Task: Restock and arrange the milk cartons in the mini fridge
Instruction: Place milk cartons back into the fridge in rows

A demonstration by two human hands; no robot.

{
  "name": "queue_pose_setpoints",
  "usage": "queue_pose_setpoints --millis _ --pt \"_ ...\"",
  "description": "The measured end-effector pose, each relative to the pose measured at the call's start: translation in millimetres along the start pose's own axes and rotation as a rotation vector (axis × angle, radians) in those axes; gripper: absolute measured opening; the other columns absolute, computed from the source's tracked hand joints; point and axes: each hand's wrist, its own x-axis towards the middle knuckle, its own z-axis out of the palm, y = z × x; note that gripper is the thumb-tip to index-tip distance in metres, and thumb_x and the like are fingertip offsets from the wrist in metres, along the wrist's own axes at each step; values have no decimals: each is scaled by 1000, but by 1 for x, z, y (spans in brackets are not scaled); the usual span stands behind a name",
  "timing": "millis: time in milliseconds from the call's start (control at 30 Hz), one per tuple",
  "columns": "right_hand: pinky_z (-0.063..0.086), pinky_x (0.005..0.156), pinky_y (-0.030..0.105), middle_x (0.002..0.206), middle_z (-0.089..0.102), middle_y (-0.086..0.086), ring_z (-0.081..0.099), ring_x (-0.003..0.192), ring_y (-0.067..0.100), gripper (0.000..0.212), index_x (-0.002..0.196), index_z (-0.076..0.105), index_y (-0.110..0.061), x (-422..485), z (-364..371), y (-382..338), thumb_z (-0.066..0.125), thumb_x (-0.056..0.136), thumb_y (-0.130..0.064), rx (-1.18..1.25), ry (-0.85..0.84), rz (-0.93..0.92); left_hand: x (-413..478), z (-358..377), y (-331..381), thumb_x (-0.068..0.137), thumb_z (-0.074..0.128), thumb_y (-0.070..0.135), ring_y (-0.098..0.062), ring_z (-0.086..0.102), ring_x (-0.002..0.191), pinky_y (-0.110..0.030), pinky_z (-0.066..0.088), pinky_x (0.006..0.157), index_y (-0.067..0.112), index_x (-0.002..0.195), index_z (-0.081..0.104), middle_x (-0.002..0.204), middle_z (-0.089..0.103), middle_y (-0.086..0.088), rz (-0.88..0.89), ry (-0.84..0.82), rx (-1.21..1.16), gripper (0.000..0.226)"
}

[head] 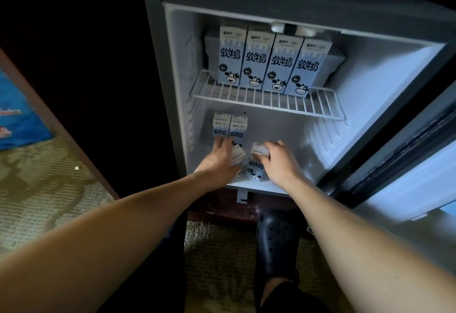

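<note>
The mini fridge (370, 71) stands open with a white interior. Several blue-and-white milk cartons (271, 63) with a cow print stand in a row on the wire shelf (266, 104). On the fridge floor at the back left, two more cartons (230, 127) stand side by side. My left hand (219, 159) grips a carton (237, 156) near the front of the floor. Just to its right, my right hand (278, 162) holds the top of another upright carton (255, 169).
The fridge door (407, 169) hangs open at the right. The right half of the fridge floor (308, 145) holds nothing. A dark wooden cabinet panel (61, 120) runs along the left, with patterned carpet (37, 189) beyond. My dark clog (276, 241) rests below the fridge.
</note>
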Motion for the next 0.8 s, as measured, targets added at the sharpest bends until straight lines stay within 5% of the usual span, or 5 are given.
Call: queue_pose_setpoints --millis 167,300,433,567,800 --pt "53 88 35 134 47 10 61 104 24 36 136 53 -14 25 5 1 53 102 -24 29 66 3 11 6 -11 86 62 2 -19 60 107 -34 52 86 27 130 52 127 56 5 -33 234 -21 51" --pt "57 87 45 133 43 11 61 112 32 37 135 51 -19 45 11 3 54 98 -12 46 81 -8 19 12 -25 89 58 -1 -17 56 117 -35 50 98 26 138 50 137 49 6 -21 260 -79 56" --pt "54 93 45 130 40 13 59 110 36 39 135 51 -14 61 17 3 54 97 -6 48 89 -3 17 20 -26 94 46 -8 0 49 104 -8 37 92 33 146 43 144 39 5 -72 272 -159 66" --pt "54 94 44 128 37 10 56 112 33 47 136 49 -16 75 21 0 51 93 3 81 77 5 18 27 -29 92 43 -9 -10 54 112 -20 44 95 41 145 40 141 47 1 -67 274 -223 73" --pt "53 93 41 129 38 10 55 109 31 47 138 48 -15 86 20 -7 46 95 4 85 80 46 18 29 -33 89 40 -17 -7 60 118 -16 46 99 43 146 39 147 47 6 -65 261 -314 83"
